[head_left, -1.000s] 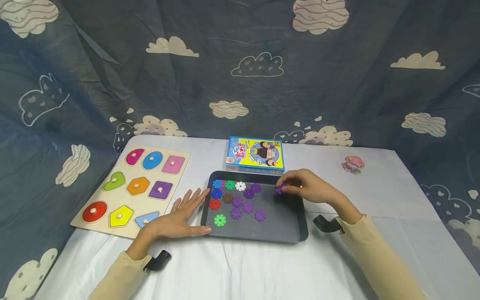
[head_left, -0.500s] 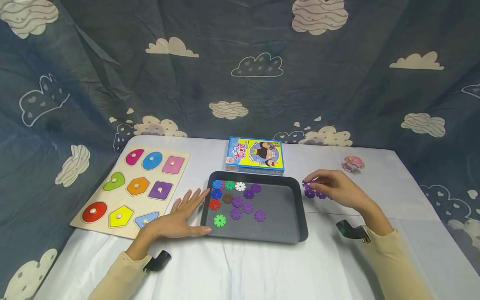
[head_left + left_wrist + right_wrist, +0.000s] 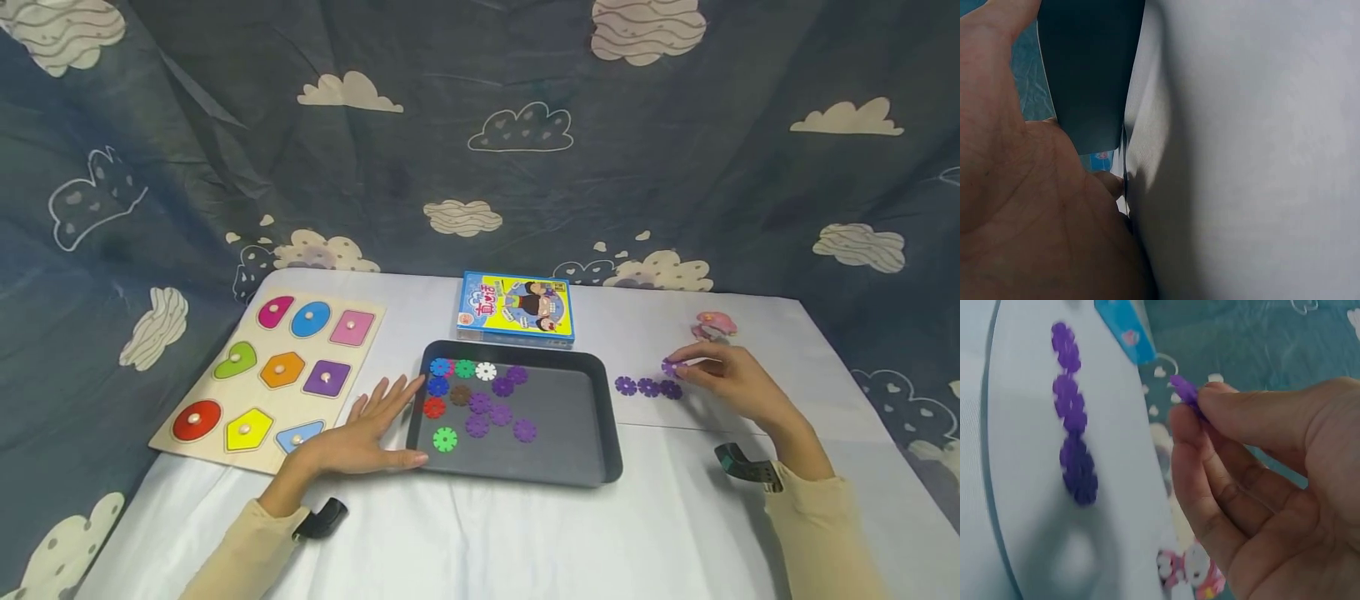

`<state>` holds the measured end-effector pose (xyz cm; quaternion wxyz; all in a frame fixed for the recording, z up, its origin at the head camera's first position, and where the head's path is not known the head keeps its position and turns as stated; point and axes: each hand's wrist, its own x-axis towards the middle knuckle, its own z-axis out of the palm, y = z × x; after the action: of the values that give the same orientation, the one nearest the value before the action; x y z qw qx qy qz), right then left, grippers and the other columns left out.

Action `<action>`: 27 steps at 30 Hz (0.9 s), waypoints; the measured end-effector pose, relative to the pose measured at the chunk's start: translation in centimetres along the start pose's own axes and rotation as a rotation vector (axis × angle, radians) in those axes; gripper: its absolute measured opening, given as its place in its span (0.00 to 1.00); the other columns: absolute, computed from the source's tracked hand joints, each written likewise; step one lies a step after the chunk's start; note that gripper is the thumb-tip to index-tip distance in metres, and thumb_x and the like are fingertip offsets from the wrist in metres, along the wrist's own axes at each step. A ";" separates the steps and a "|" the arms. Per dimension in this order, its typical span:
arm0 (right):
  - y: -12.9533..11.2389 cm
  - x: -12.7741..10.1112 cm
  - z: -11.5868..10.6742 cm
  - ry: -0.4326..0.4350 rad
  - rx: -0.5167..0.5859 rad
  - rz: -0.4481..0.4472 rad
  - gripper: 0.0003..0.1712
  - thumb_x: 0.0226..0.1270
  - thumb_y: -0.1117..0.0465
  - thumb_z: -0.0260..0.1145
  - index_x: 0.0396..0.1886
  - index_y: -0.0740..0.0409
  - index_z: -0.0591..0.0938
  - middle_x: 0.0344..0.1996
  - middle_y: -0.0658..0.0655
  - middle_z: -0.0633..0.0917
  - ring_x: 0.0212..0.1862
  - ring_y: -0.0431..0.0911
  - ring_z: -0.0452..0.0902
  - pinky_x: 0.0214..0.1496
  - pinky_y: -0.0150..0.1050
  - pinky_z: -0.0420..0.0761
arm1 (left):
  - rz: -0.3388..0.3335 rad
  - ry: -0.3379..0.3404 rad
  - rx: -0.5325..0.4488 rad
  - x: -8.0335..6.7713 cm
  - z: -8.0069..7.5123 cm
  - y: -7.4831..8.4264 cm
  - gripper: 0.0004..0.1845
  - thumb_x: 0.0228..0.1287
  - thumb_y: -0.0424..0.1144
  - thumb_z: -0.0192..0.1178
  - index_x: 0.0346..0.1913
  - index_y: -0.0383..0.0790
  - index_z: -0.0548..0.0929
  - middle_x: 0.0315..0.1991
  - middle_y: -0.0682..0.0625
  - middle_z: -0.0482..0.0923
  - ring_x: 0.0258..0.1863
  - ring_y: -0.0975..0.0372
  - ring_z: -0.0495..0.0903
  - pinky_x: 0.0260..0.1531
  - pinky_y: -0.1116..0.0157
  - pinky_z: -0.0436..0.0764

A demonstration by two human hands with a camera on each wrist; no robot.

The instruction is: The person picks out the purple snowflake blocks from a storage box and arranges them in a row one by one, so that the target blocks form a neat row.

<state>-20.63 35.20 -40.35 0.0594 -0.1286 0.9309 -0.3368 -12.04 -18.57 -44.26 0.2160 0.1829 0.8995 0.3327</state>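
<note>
Fingers [image 3: 1210, 419] of the right hand [image 3: 731, 379] pinched a purple disc [image 3: 670, 367] just above the surface [image 3: 525, 533], right of the dark tray [image 3: 600, 467] and at the far end of a row of three purple discs [image 3: 648, 387]. Such a light pinch on a thin edge could have let the disc slip or knock the row crooked. Left hand [image 3: 360, 442] lay flat with straight fingers against the tray's left rim; any nudge there might have shifted the tray.

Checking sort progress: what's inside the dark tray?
In the dark tray: snowflake discs at its left end, six purple, two blue, two green, red, white, brown. The left hand rests against its left rim; nothing hidden.
</note>
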 end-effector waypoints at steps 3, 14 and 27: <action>1.2 -0.1 -0.2 -0.008 -0.022 0.028 0.17 0.72 0.56 0.66 0.54 0.60 0.85 0.52 0.64 0.86 0.44 0.19 0.74 0.47 0.15 0.72 | -0.009 -0.004 0.007 0.1 -0.1 0.0 0.57 0.58 0.68 0.64 0.80 0.68 0.37 0.83 0.45 0.30 0.80 0.46 0.25 0.75 0.39 0.28; 4.4 -0.2 -0.2 -0.100 -0.044 0.215 0.20 0.75 0.57 0.62 0.59 0.64 0.81 0.59 0.70 0.81 0.61 0.66 0.74 0.62 0.67 0.73 | -0.003 -0.004 -0.004 0.3 0.1 0.1 0.57 0.58 0.68 0.64 0.80 0.68 0.37 0.83 0.45 0.30 0.80 0.46 0.25 0.75 0.39 0.27; 5.5 -0.4 -0.1 -0.092 -0.095 0.255 0.21 0.73 0.56 0.64 0.59 0.65 0.81 0.58 0.72 0.80 0.58 0.65 0.75 0.59 0.64 0.75 | -0.011 -0.005 -0.002 0.4 0.2 0.0 0.57 0.57 0.68 0.65 0.80 0.69 0.37 0.83 0.45 0.30 0.80 0.46 0.25 0.75 0.39 0.27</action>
<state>-21.35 39.42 -43.80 0.1383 -0.0276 0.9508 -0.2757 -12.26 -18.32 -44.54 0.2203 0.1789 0.8996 0.3319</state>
